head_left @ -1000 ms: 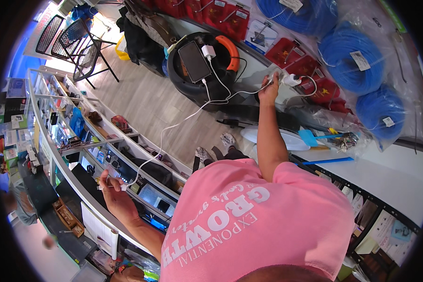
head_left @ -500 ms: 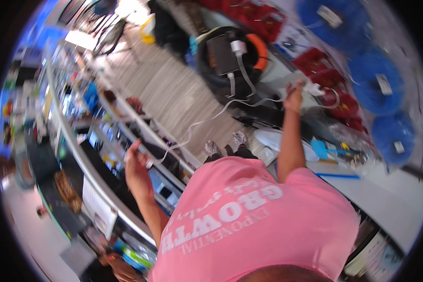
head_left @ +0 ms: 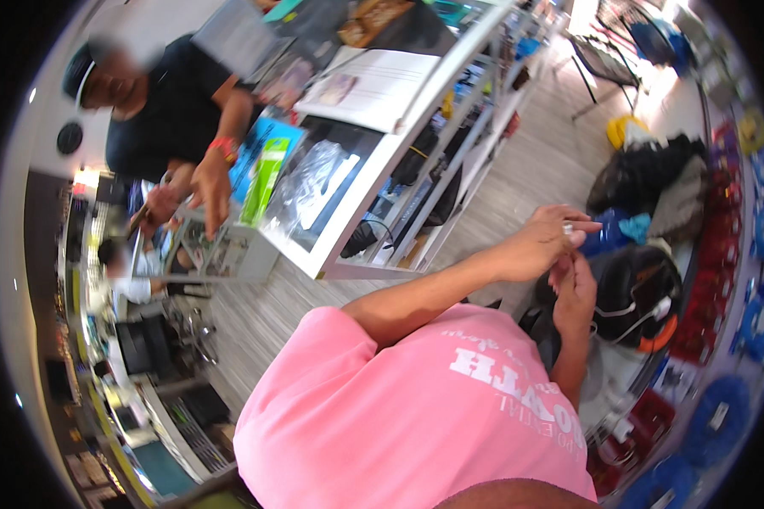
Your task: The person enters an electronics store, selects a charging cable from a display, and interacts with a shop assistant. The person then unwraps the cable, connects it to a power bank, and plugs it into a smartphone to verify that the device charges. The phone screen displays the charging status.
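Note:
My left hand (head_left: 545,243) and my right hand (head_left: 575,293) meet in front of me, right of the middle. The left one is palm down with its fingers curled, and something small and whitish shows at them. Fingers of the right hand are bent up against the left fingertips. What they pinch, if anything, is hidden. Just beyond them rests a black bag (head_left: 624,284), bearing a dark box-like device (head_left: 654,278) and a white plug (head_left: 661,307). A white cable (head_left: 601,332) curves beside the bag, close to my right wrist.
A glass-topped counter (head_left: 361,270) stands to my left, with papers (head_left: 365,85) and a green packet (head_left: 266,180) on it. Behind it a co-worker (head_left: 174,119) in black reaches over. Red bins (head_left: 654,416) and blue bundles (head_left: 717,420) line the right. A chair (head_left: 603,64) stands farther off.
My view has turned left, bringing the counter and co-worker into sight. My hands, wide apart before with the white cable stretched between them, have come together.

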`<state>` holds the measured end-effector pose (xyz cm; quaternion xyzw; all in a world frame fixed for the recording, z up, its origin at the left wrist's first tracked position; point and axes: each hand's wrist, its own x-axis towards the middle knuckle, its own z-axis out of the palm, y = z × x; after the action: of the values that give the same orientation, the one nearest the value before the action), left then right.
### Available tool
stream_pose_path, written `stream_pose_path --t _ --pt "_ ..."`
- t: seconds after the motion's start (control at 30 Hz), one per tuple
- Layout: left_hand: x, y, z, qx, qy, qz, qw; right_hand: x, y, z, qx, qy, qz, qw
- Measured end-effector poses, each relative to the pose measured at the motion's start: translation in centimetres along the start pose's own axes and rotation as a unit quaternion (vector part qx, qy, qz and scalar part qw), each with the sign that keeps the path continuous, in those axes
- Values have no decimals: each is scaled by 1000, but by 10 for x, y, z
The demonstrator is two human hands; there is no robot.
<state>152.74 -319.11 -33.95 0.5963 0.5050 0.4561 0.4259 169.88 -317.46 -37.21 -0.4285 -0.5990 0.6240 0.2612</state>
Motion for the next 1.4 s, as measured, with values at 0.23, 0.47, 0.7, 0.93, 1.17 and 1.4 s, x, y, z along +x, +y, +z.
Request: stream_pose_path --t 0.23,0.47,0.7,0.93,1.17,1.4 --pt "-86 5 -62 -83 182 -55 978 -13 51 23 -288 -271 -156 905" --pt "-157 10 -68 118 213 41 969 -12 -24 107 56 -230 -83 968" --pt "-347 -5 -174 -58 737 88 668 -26 -3 120 29 -30 -32 999" --pt "-380 25 -250 274 697 140 648 -43 -21 168 -38 -19 -35 998" --pt "-314 32 -245 29 652 396 646 -52 -47 211 -44 -50 -37 997" --pt "-302 22 -247 204 758 330 525 -47 -46 196 -64 -89 -42 993"
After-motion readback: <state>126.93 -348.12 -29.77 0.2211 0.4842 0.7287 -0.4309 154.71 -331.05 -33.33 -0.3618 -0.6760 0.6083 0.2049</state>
